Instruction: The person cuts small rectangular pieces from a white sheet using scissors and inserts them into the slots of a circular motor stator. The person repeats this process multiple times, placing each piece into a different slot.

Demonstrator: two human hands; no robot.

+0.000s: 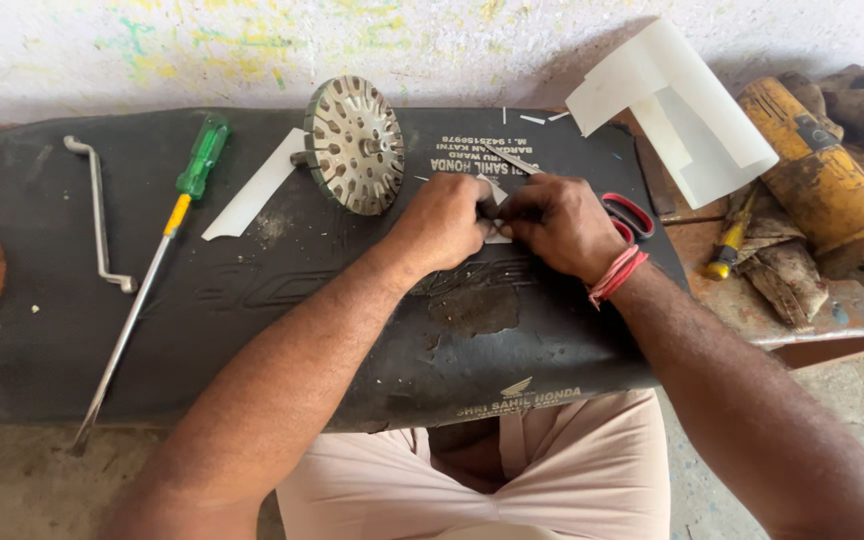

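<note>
Carefully now: my left hand [444,222] and right hand [555,222] are both pinched shut on a small white paper piece [497,237] between their fingertips, over the black mat [252,290]; I'd keep the pinch tight and creases small.

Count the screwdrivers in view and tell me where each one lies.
2. A long green-handled screwdriver lies on the black mat at left, beside the bent metal wrench. A small yellow-handled screwdriver lies at right by the grinder. More may be hidden.

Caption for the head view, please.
Both hands, left and right, pinch a small white paper piece on a black mat beside a slotted metal disc.
</note>
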